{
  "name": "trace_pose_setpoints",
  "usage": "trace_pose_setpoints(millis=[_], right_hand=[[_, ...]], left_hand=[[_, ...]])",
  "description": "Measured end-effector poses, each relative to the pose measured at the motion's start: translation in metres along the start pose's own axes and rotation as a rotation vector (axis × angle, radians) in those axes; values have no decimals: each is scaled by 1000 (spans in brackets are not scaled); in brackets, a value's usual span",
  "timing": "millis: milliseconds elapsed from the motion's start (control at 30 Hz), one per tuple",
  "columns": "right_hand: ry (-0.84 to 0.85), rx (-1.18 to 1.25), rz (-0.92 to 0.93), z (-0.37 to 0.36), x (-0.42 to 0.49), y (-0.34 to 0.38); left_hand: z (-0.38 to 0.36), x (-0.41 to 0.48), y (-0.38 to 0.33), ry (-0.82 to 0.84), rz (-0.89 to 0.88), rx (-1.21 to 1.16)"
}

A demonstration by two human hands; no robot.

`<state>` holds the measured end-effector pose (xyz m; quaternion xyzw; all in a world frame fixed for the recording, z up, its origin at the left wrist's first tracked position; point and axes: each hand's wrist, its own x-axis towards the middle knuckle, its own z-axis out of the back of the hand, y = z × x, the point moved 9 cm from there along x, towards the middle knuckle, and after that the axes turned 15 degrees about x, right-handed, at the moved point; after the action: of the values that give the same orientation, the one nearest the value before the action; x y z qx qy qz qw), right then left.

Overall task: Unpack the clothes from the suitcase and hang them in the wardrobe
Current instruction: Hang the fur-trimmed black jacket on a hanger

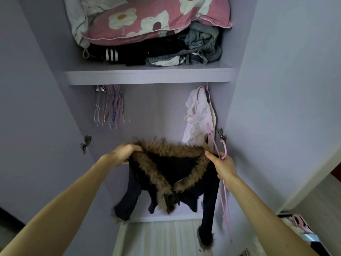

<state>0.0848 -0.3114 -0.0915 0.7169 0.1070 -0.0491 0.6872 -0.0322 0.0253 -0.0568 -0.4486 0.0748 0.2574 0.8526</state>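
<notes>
Facing the wardrobe (147, 77), hangers (110, 106) inside at eleven o'clock, we clutch the jacket (175, 167), stretched nine-to-three, in left hand (125, 152) and right hand (224, 168).

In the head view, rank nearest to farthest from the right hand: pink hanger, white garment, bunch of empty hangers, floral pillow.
1. pink hanger, held in the right hand.
2. white garment, hanging above, right side.
3. bunch of empty hangers, rail's left end.
4. floral pillow, top shelf.
</notes>
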Motion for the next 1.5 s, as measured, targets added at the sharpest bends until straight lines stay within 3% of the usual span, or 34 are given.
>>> trace_pose_setpoints(millis=[67, 133, 233, 333, 467, 733, 867, 1067, 1300, 1367, 1500], right_hand=[[-90, -93, 35, 9, 0, 3], [-149, -53, 63, 14, -1, 9], [-124, 192, 85, 10, -4, 25], [-82, 455, 71, 0, -8, 43], [-8, 761, 30, -23, -11, 66], [0, 997, 20, -57, -8, 114], [30, 999, 50, -72, -5, 129], [75, 769, 42, -86, 1, 99], [81, 1027, -38, -105, 5, 104], [67, 951, -2, -108, 8, 109], [57, 552, 57, -104, 18, 97]], left_hand=[[2, 4, -19, -29, -61, -105], [7, 7, -44, -126, -172, -40], [1, 1, -82, -233, -319, 243], [-6, 1, -93, -208, -364, 355], [5, -4, -99, -212, -405, 365], [30, -29, -115, -176, -434, 215], [41, -46, -132, -150, -432, 59], [78, -53, -129, -210, -385, -275], [73, -56, -123, -170, -292, -349], [70, -60, -131, -163, -300, -344], [87, -67, -132, -197, -291, -410]])
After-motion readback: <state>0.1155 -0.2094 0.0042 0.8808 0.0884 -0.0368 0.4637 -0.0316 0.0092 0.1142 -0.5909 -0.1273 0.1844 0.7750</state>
